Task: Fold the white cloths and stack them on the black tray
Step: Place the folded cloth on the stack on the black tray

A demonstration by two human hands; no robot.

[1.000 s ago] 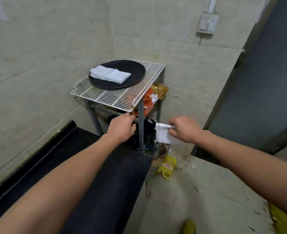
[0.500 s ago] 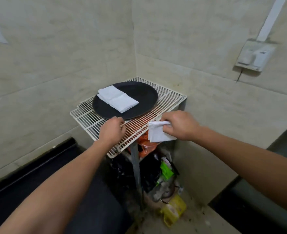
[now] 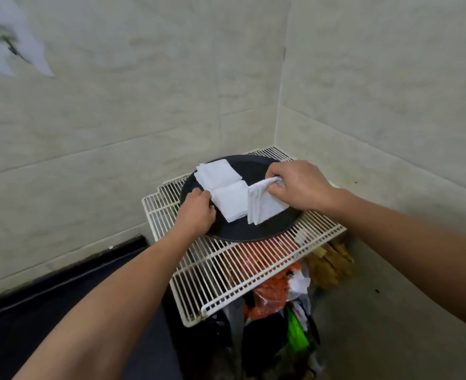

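A round black tray (image 3: 243,231) sits on a white wire rack (image 3: 226,272) in the room's corner. Two folded white cloths lie on the tray side by side: one at the back left (image 3: 217,173) and one nearer me (image 3: 230,201). My right hand (image 3: 295,185) pinches a third folded white cloth (image 3: 264,203) by its top edge, and the cloth hangs over the tray's right half, just right of the nearer cloth. My left hand (image 3: 197,212) is at the tray's left rim, fingers curled beside the nearer cloth; whether it holds the rim or the cloth is hidden.
Tiled walls meet right behind the rack. Under the rack are an orange bag (image 3: 270,292), a green packet (image 3: 296,335) and other clutter. A black surface (image 3: 62,311) runs along the left wall below my left arm.
Both hands rose from the rack's front edge onto the tray. The right hand carried the folded cloth up and over the tray, and the view moved closer.
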